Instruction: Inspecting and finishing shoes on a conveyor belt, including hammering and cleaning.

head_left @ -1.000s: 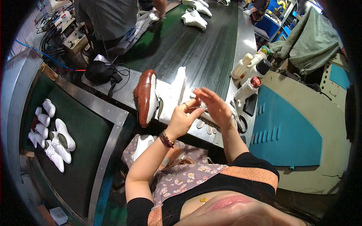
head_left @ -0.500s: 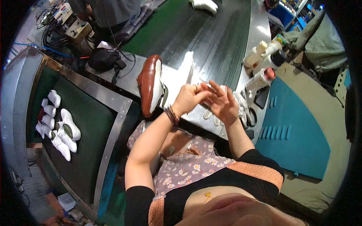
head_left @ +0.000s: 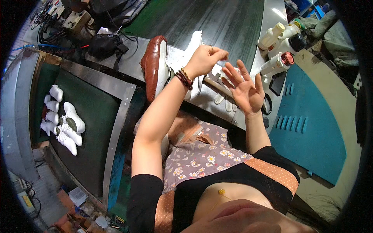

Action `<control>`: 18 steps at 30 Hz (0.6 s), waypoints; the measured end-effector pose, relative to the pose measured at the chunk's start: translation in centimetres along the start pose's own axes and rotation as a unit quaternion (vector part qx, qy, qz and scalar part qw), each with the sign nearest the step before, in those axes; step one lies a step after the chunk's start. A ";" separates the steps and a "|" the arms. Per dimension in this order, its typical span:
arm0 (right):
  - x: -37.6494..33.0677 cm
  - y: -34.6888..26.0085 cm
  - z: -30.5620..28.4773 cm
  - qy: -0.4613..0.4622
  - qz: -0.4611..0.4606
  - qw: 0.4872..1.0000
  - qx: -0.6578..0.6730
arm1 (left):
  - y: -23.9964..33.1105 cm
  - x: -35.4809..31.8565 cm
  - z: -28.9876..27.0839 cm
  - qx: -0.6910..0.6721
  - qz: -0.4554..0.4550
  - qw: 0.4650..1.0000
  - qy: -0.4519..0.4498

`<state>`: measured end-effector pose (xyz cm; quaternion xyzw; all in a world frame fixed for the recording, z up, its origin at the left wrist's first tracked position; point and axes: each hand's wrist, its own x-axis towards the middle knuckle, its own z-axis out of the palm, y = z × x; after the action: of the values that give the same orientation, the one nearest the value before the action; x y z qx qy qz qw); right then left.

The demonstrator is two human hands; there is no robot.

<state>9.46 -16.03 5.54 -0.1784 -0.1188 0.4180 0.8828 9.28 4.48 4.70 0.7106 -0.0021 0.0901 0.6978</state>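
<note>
My left hand [head_left: 204, 61], with a beaded bracelet at its wrist, is raised over the metal bench edge. Its fingers are curled together; what they hold, if anything, is too small to make out. To its right my right hand [head_left: 248, 92] is held up with palm showing and fingers spread, holding nothing. Left of my left wrist a brown shoe [head_left: 154, 64] with a white sole edge lies on the bench. A white shoe [head_left: 194, 42] sits behind my left hand and is partly covered by it. Between the hands lie a wooden handle [head_left: 219, 87] and white gloves [head_left: 225, 101].
Several white bottles [head_left: 272, 37] stand along the bench's right side near a dark phone [head_left: 277, 83]. A dark green conveyor belt [head_left: 210, 19] runs away ahead. On the left, several white shoes [head_left: 70, 120] lie on a lower belt. A black bag [head_left: 105, 47] sits at the back left.
My hands have drawn apart. The left has moved up and to the right, the right has moved right with its fingers spreading. The view has shifted a little.
</note>
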 end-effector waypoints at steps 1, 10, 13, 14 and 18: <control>0.1 0.1 -0.2 0.000 0.003 1.000 -0.009 | 0.3 -1.1 0.2 -0.007 -0.004 1.000 -0.008; -0.2 1.7 -0.3 -0.049 0.048 0.991 -0.114 | 1.3 -6.3 -1.8 0.047 -0.057 0.996 -0.040; -0.3 1.6 -0.6 -0.065 0.079 0.982 -0.157 | 1.4 -7.5 -2.3 0.050 -0.057 0.996 -0.055; -0.3 1.8 -0.4 -0.059 0.078 0.981 -0.169 | 1.3 -8.0 -2.4 0.031 -0.063 0.996 -0.059; -0.5 2.0 -0.3 -0.083 0.072 0.952 -0.284 | 1.4 -9.5 -2.0 0.048 -0.104 0.993 -0.029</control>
<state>7.88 -15.36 4.41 -0.3948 -0.2927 0.4430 0.7498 -0.49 5.22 4.87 0.7422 0.0558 -0.0040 0.6679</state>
